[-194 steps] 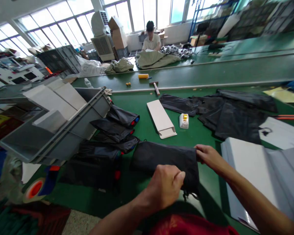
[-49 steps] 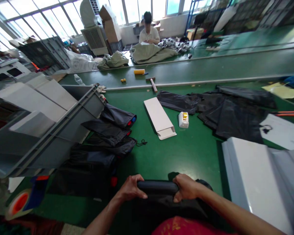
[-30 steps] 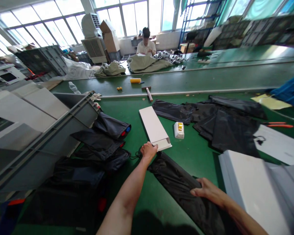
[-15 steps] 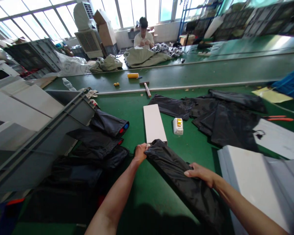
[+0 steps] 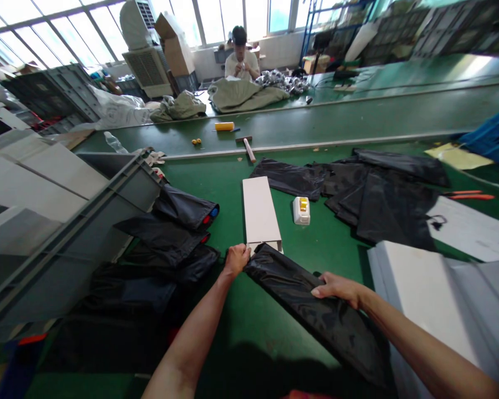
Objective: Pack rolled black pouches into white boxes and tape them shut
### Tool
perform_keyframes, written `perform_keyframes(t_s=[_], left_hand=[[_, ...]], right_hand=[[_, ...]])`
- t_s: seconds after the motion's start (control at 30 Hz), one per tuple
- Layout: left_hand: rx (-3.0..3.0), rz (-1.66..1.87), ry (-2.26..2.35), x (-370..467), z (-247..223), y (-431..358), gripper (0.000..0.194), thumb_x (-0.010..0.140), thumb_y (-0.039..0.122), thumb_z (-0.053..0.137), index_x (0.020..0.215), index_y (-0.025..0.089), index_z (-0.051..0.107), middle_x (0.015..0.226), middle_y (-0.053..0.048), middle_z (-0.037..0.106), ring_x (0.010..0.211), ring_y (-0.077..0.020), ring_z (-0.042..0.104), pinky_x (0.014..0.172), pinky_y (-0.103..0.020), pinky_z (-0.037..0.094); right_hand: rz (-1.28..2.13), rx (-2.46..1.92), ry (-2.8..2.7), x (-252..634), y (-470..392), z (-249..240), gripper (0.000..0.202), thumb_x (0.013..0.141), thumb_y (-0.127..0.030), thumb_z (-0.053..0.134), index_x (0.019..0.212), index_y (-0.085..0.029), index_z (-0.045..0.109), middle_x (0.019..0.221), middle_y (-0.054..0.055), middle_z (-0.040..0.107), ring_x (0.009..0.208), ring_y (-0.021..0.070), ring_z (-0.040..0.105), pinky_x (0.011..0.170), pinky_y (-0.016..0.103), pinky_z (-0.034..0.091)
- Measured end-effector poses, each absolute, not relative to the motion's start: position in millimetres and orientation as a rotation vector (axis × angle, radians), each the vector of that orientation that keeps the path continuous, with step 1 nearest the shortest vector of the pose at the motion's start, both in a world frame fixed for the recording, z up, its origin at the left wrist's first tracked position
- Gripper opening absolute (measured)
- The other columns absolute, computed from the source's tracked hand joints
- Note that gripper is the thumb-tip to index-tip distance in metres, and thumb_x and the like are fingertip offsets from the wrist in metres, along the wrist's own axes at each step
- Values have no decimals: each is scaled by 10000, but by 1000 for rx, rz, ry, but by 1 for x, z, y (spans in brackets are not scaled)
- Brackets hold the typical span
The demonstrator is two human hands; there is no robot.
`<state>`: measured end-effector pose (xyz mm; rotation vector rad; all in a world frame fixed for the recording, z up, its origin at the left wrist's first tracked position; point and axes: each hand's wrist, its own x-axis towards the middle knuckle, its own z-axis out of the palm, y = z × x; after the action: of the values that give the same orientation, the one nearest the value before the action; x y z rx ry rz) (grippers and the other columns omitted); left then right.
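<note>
A long black bag (image 5: 299, 293) slants from the open near end of a white box (image 5: 261, 210) down to the lower right. Its upper end is pinched in my left hand (image 5: 236, 260), right beside the box's near corner. My right hand (image 5: 335, 289) is closed around the bag's middle, thumb on top. Just right of the box lies a small white piece with a yellow part (image 5: 301, 210). The box rests flat on the green table (image 5: 258, 327).
Filled black bags (image 5: 162, 238) lie at left beside a grey crate (image 5: 66, 249). Flat black bags (image 5: 395, 205) and stacked white boxes (image 5: 424, 293) are at right. A hammer (image 5: 249, 149) lies farther back. A person (image 5: 241, 61) sits across the tables.
The upper end of the black bag has dropped slightly away from the box, and the box's open near end now shows more. Both hands keep their hold.
</note>
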<state>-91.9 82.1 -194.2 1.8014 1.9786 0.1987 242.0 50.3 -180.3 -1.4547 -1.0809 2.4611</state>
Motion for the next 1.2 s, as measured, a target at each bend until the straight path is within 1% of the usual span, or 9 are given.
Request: perform_keyframes(t_s=[0.23, 0.5, 0.63, 0.77, 0.87, 0.97, 1.07, 1.13, 1.2], left_hand=[[1852, 223, 1901, -99, -195, 68, 299, 943, 284, 444, 719, 175, 609, 689, -30, 651, 653, -122, 591, 622, -224, 338], [1818, 189, 2064, -85, -195, 44, 291, 959, 263, 398, 819, 166, 634, 771, -91, 699, 741, -179, 657, 629, -258, 344], [1828, 145, 2092, -82, -193, 35, 267, 946, 269, 424, 838, 164, 644, 803, -105, 711, 780, -210, 678, 637, -269, 364], [1863, 99, 2087, -69, -190, 25, 308, 962, 255, 361, 888, 149, 641, 848, -129, 709, 822, -237, 684, 666, -286, 401], [1921, 64, 2016, -54, -190, 19, 343, 972, 237, 307, 913, 159, 635, 880, -117, 705, 856, -229, 681, 709, -288, 427], [1960, 11, 1942, -47, -190, 17, 346, 964, 200, 292, 937, 156, 635, 899, -111, 704, 873, -217, 680, 738, -285, 443], [1971, -53, 1889, -54, -183, 19, 349, 961, 209, 305, 947, 151, 649, 910, -116, 712, 854, -209, 684, 719, -277, 447], [1982, -98, 1818, -67, -173, 25, 329, 944, 340, 412, 852, 172, 679, 826, -87, 719, 789, -201, 684, 666, -258, 439], [1987, -131, 1754, -83, -159, 38, 382, 851, 520, 556, 698, 194, 684, 676, -41, 694, 685, -180, 665, 604, -235, 418]], right_hand=[[2378, -1543, -843, 236, 44, -181, 382, 598, -400, 838, 779, -105, 675, 783, 127, 743, 670, 236, 714, 662, 320, 607], [2312, -1596, -853, 229, 38, -179, 390, 614, -389, 836, 811, -87, 686, 827, 174, 741, 723, 297, 724, 691, 394, 615], [2193, -1686, -980, 229, 38, -175, 394, 590, -409, 846, 753, -91, 680, 763, 161, 736, 706, 312, 721, 656, 381, 610], [2138, -1760, -1039, 226, 36, -171, 415, 587, -461, 828, 724, -106, 661, 737, 155, 729, 683, 303, 716, 633, 365, 598], [2058, -1847, -1234, 215, 39, -172, 437, 674, -529, 735, 796, -117, 655, 798, 147, 733, 721, 279, 714, 633, 342, 583], [1846, -1955, -1498, 197, 51, -173, 448, 738, -570, 665, 803, -128, 637, 803, 127, 720, 762, 274, 698, 608, 318, 545], [1575, -2071, -1633, 184, 64, -169, 467, 689, -569, 730, 772, -123, 619, 869, 171, 692, 917, 353, 653, 691, 358, 511], [1163, -2117, -1827, 184, 65, -163, 506, 708, -552, 726, 941, -113, 627, 1075, 221, 648, 1085, 403, 572, 807, 424, 481], [597, -2094, -2000, 196, 55, -160, 597, 790, -564, 634, 1193, -130, 556, 1271, 237, 553, 1195, 411, 494, 888, 497, 444]])
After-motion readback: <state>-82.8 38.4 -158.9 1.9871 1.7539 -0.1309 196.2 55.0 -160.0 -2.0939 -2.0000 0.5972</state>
